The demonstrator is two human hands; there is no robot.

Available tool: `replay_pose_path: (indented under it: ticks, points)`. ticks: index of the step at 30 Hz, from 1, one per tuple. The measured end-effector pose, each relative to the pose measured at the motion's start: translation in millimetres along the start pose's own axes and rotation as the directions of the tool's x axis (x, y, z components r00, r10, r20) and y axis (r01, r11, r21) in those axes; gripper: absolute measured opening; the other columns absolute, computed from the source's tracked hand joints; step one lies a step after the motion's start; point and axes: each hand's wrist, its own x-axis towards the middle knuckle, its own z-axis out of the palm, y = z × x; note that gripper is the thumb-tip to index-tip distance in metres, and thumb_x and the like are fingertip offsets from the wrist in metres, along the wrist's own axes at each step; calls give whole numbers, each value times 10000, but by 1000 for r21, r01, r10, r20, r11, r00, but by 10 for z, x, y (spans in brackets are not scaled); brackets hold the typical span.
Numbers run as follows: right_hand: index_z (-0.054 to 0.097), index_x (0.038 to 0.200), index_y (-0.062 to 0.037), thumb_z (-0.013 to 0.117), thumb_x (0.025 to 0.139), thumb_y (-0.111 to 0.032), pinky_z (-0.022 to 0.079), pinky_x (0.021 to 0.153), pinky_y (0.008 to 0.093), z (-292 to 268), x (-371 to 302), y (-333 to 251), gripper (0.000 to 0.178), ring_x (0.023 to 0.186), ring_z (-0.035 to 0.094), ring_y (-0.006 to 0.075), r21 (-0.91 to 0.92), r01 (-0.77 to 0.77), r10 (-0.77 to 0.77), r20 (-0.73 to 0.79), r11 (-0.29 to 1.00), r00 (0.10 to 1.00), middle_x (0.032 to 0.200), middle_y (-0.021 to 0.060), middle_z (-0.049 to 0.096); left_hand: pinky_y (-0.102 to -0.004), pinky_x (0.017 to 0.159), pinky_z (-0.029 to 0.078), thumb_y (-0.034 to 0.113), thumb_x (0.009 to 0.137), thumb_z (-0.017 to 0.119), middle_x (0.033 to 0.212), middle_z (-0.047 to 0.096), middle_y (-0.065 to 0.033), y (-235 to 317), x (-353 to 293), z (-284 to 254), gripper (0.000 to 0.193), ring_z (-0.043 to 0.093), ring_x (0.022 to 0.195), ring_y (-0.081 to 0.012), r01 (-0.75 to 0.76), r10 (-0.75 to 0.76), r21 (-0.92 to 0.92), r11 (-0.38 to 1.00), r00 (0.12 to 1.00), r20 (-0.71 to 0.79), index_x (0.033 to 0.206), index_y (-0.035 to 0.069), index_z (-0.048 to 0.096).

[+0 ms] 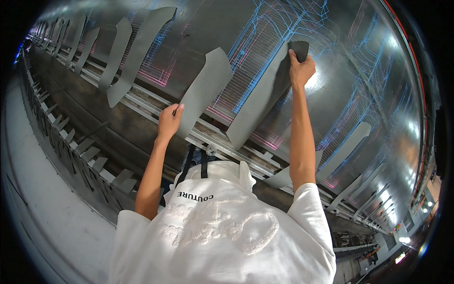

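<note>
My right hand (301, 71) is raised on the right, its fingers closed on the upper end of a long grey textured strip (261, 99). That end bends over and shows a darker face, while the strip's lower end reaches down to the metal rail. On the left, my left hand (169, 124) has its fingers pinched together beside the lower left edge of a second, shorter grey strip (206, 85). A small dark bit shows at its fingertips; I cannot make out what it is. Both strips lean over a dark sheet-like surface (189, 35) with blue and pink lines.
More grey strips (142, 52) stand in a row along the metal rail (153, 106) to the left, and others (347, 151) to the right. Below left, a curved rack (78, 151) carries several grey pieces. A red edge (407, 40) bounds the dark surface at upper right.
</note>
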Motion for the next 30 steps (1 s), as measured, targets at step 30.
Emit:
replay_pose_path:
  ticks: [30]
  points:
    - [711,833,-35,810,785,-406,378,912,446,-17,-20,-8,387,905,579,313,-52,-32,32,5,998,999,844,108,669,-348,624,506,270,833,787,709,718,-110,1042,-285,1057,242,679,632,-232,282,-211,-266,922,941,266,885,33,778]
